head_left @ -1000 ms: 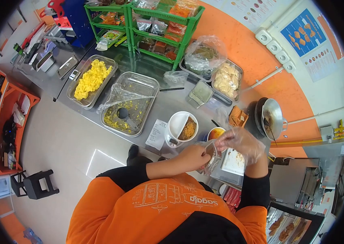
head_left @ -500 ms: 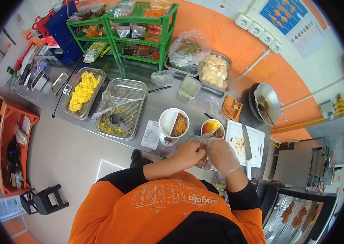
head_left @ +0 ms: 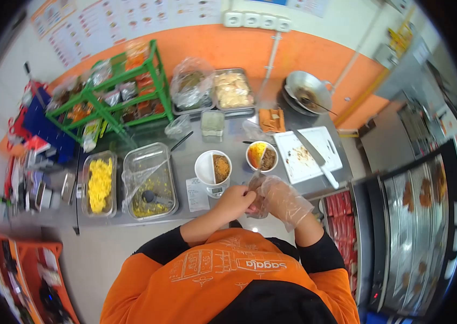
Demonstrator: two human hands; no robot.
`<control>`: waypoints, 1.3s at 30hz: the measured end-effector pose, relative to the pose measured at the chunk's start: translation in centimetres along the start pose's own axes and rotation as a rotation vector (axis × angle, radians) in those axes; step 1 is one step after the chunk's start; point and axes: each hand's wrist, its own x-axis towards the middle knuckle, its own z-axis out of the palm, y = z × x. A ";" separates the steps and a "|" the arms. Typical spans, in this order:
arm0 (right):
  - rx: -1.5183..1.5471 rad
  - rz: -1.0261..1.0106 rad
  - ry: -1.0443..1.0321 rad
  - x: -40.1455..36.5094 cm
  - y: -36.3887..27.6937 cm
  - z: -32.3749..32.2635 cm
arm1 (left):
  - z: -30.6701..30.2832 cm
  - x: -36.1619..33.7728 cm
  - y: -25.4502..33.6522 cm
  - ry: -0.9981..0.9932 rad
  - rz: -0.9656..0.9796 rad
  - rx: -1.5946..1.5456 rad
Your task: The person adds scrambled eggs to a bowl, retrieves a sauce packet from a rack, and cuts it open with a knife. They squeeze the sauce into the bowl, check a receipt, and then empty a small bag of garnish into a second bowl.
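Note:
My left hand [head_left: 237,200], bare, is closed with its fingertips pinching crumpled clear plastic [head_left: 258,208] in front of my apron. My right hand [head_left: 283,201] wears a loose clear plastic glove and is closed around the same bunch from the other side. Just beyond the hands stands a paper bowl [head_left: 252,163] with yellow-orange food in one half and brown minced food in the other. To its left, a divided white bowl [head_left: 204,168] rests on a small kitchen scale [head_left: 216,190], with brown shredded food in its right half.
A knife [head_left: 315,154] lies across the white cutting board [head_left: 328,141] at right. Leftward are a receipt [head_left: 197,194], a clear tray [head_left: 171,162] with yellow scraps, and a tub of scrambled egg [head_left: 100,186]. A green rack [head_left: 110,110], trays and a wok [head_left: 304,89] stand behind; a glass display cabinet [head_left: 417,216] stands right.
The head view has turned to the right and up, showing more of the wall and the display cabinet. Both hands stay together at the clear plastic, still in front of the bowls.

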 end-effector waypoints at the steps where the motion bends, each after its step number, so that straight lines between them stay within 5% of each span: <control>1: 0.035 -0.068 0.127 -1.0 -0.4 0.2 | -0.2 -0.5 0.6 -0.023 -0.040 0.028; 3: 0.062 -0.101 0.264 -3.7 -1.8 0.5 | -0.4 -1.0 0.8 -0.081 -0.084 0.067; 5: 0.177 0.191 0.509 -6.9 -4.5 0.2 | -0.4 -1.1 0.0 -0.153 -0.100 0.036; 10: 0.614 0.487 0.340 -11.6 -8.1 3.9 | 1.8 -2.8 -2.4 -0.295 -0.021 0.017; 13: 0.378 0.519 0.615 -14.3 -9.1 7.3 | 3.5 -4.5 -1.9 -0.408 -0.006 0.045; 16: 0.427 0.616 0.679 -18.5 -9.8 7.6 | 3.5 -4.5 -1.2 -0.318 0.037 0.180; 18: 0.451 0.652 0.739 -21.3 -10.5 7.4 | 3.8 -3.2 -2.4 -0.189 0.757 0.622; 19: 0.429 0.644 0.673 -22.6 -10.8 6.8 | 4.3 -2.6 -3.6 -0.230 0.760 0.624; 21: 0.417 0.653 0.611 -24.9 -10.8 7.6 | 5.2 -1.5 -6.0 -0.623 0.682 0.437; 25: 0.374 0.675 0.731 -28.2 -9.2 10.1 | 10.4 -3.2 -7.2 -0.706 0.312 0.096; 27: 0.727 1.026 0.873 -28.6 -9.5 8.6 | 13.0 -3.8 -7.0 -0.706 0.134 -0.014; 34: 0.221 0.915 0.680 -31.4 -2.2 5.9 | 20.7 -1.0 -6.8 -0.705 0.217 0.061; 39: 0.203 0.763 0.578 -36.1 8.6 7.8 | 27.2 2.7 -8.2 -0.694 0.191 0.287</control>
